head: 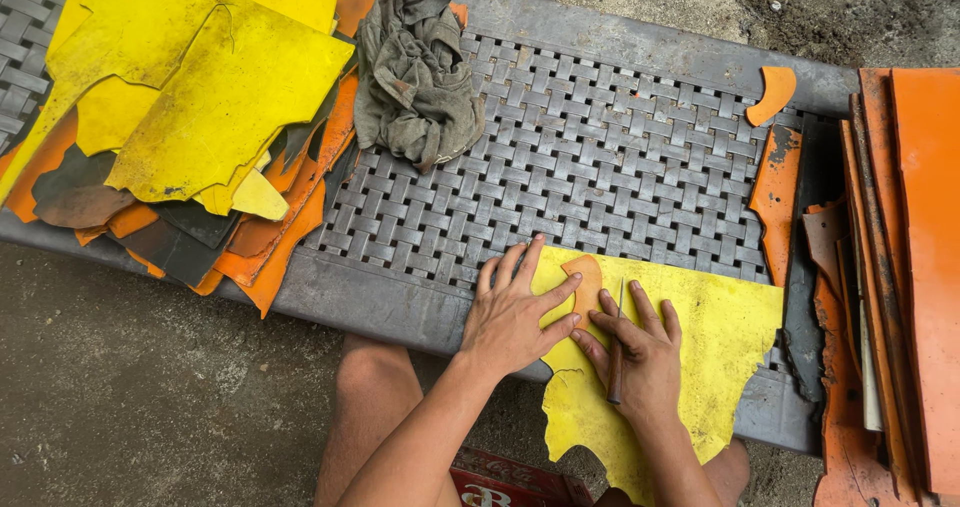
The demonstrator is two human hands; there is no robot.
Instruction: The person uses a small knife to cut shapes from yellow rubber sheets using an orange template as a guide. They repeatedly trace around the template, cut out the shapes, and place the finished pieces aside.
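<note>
We look down from a head camera at a grey woven plastic table (600, 157) standing on a concrete floor (130, 387). A yellow sheet (720, 337) of leather-like material lies at the near edge of the table, partly overhanging it. On the sheet sits a small orange template piece (587, 285). Our left hand (512, 317) lies open and flat, fingers spread, pressing the template and sheet down. Our right hand (640, 352) is closed around a thin pointed tool (617, 347), its tip touching the sheet just beside the template's edge. At far left is a pile of yellow and orange sheets (200, 97), with a crumpled grey-green rag (415, 67) beside it. Orange strips (900, 267) are stacked along the right side.
</note>
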